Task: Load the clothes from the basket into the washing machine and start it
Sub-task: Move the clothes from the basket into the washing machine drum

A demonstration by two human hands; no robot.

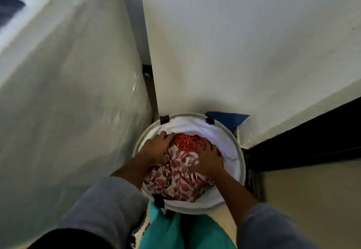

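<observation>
Inside the basket point(195, 207), your two hands are lying on the clothes point(175, 178). Your right hand point(207, 159) is pressing flat on the heap with its fingers spread wide, holding nothing. Your left hand point(157, 148) is resting on the heap's left side, its fingers bending over an orange-red patterned cloth point(185, 141). The blur is hiding whether they are gripping it. Grey sleeves point(109, 205) are covering your arms down to the forearms.

The clothes are filling the round white basket. A red-and-white leaf-print cloth is lying on top near you, with the orange-red one behind it. A white cloth point(195, 125) is lying along the far side.

The basket is standing close against a white wall point(234, 43), with a blue thing point(228, 119) sitting just behind its far rim. A large white surface point(68, 92) is rising close on the left. A dark frame point(302, 141) is running along the right. Teal cloth point(175, 233) is showing just below the basket's near rim.
</observation>
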